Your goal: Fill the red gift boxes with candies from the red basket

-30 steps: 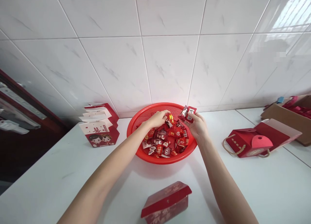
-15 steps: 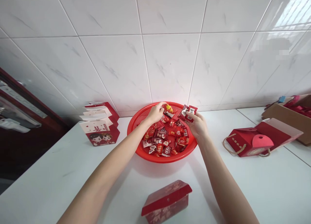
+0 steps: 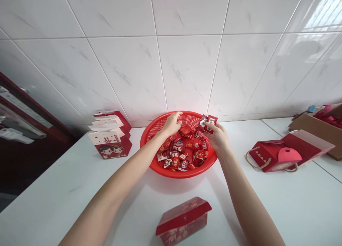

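Note:
Against the wall, a red plastic basket (image 3: 184, 174) holds many wrapped candies (image 3: 176, 153) in red and dark red. My left hand (image 3: 172, 125) hovers over the back left of the basket, its fingers apart with nothing between them. At the basket's right rim, my right hand (image 3: 217, 134) pinches candy packets (image 3: 207, 123), one dark and one bright red, between thumb and fingers.
A red lidded box (image 3: 184, 219) lies at the front. Folded cartoon-printed boxes (image 3: 113, 142) stand at left. On the right are a red box with rope handles (image 3: 275, 157) and a cardboard box (image 3: 317, 132) with red items.
The yellow-and-red candy that was by my left hand's fingertips is no longer there, and the fingers have parted. My right hand still holds its packets in nearly the same place.

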Motion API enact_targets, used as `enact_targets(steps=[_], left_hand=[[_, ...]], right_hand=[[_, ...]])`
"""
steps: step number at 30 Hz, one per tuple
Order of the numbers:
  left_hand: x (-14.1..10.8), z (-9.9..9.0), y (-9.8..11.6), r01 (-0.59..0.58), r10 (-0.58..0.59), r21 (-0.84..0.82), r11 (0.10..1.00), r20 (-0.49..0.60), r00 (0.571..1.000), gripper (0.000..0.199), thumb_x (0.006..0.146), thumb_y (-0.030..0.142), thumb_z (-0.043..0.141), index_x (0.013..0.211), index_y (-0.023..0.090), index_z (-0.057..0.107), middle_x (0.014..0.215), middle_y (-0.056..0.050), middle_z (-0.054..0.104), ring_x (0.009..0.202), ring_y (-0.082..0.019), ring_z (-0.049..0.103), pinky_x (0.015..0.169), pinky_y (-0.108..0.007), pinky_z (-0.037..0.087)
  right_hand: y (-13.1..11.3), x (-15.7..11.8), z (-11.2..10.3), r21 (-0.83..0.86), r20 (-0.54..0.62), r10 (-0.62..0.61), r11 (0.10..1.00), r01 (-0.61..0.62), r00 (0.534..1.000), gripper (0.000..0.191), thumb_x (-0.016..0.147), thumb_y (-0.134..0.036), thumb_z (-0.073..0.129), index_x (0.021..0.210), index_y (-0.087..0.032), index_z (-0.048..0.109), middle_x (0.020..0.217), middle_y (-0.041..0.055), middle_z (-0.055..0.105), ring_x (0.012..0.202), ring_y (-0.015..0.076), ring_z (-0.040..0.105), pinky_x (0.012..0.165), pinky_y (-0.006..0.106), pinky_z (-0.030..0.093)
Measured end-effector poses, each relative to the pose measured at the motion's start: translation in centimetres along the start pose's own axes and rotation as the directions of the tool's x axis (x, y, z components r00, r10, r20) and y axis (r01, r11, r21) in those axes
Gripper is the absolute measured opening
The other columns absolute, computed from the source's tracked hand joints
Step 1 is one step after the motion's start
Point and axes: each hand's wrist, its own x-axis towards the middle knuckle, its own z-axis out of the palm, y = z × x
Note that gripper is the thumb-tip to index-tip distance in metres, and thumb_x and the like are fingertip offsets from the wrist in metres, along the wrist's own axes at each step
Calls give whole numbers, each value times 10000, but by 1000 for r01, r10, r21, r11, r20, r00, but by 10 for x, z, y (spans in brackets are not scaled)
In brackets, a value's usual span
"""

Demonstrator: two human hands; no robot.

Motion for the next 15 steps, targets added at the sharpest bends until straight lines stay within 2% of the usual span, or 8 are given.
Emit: enact_targets(steps=[2,4,8,11,15], left_hand=[[-2,-1,4,-51,51,6,999,65,997,397,899,46,518,1248,147,677,1346,-126,678,1217,-236,644,1082,-368,486],[-4,-3,8,-102,99,9,995,183,978,327,866,55,548,1092,177,750,1206,-75,752,1128,-223,682,1028,-335,514],[-11,-4,11,-133,101,42,990,439,893,202,745,92,673,829,232,793,930,-7,812,930,-226,730,872,-289,548],[-14,-2,9,-112,49,86,990,535,843,218,690,92,686,808,240,793,920,0,818,861,-216,738,773,-253,543],[-14,-1,5,-91,-10,150,984,567,824,348,633,65,682,913,235,797,1011,-29,815,922,-238,738,743,-247,527]], right_hand=[[0,1,-1,-10,8,-1,1000,2,1000,213,608,-254,854,765,-205,718,754,-4,749,737,182,696,715,337,614],[0,2,-2,-22,15,-8,1000,8,1000,219,622,-260,860,769,-208,706,751,-7,743,731,181,696,722,341,612],[1,2,-2,-34,22,-18,999,18,1000,216,633,-266,858,758,-206,692,750,-2,735,730,185,694,723,348,603],[0,1,-1,-31,16,-16,999,17,1000,212,622,-261,852,754,-203,697,746,-7,730,721,177,688,713,339,598],[-2,-1,1,-18,-2,-9,1000,9,1000,203,587,-251,842,736,-196,716,740,2,733,712,171,678,685,314,598]])
